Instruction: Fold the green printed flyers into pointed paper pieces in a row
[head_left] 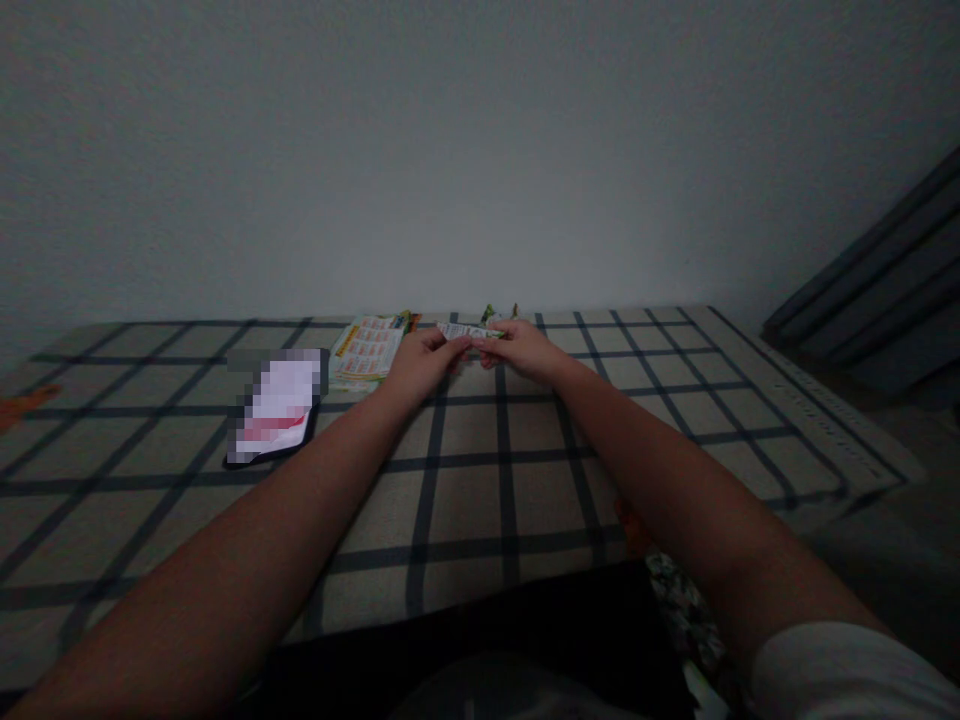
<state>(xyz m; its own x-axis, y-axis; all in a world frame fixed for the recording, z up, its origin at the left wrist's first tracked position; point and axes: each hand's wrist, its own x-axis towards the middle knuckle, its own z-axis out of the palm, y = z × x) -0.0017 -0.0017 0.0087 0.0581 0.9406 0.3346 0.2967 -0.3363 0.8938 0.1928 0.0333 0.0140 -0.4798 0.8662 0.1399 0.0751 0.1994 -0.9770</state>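
My left hand (424,362) and my right hand (523,350) meet over the far part of the table. Both are closed, thumbs on top, on a narrow piece of printed paper (466,330) that looks folded. It is pale with dark print and some green; the fingers hide part of it. Just behind my right hand, a green and brown printed bit (489,312) shows, and I cannot tell whether it belongs to the same paper. Left of my left hand lie printed colour leaflets (369,348) with rows of red and yellow print.
A phone (279,402) with a lit, blurred-out screen lies left of my left forearm. The checked tablecloth (465,500) covers the table, which reaches a grey wall (480,160). An orange patch (30,403) shows at far left. A dark pleated curtain-like cloth (885,270) hangs at right.
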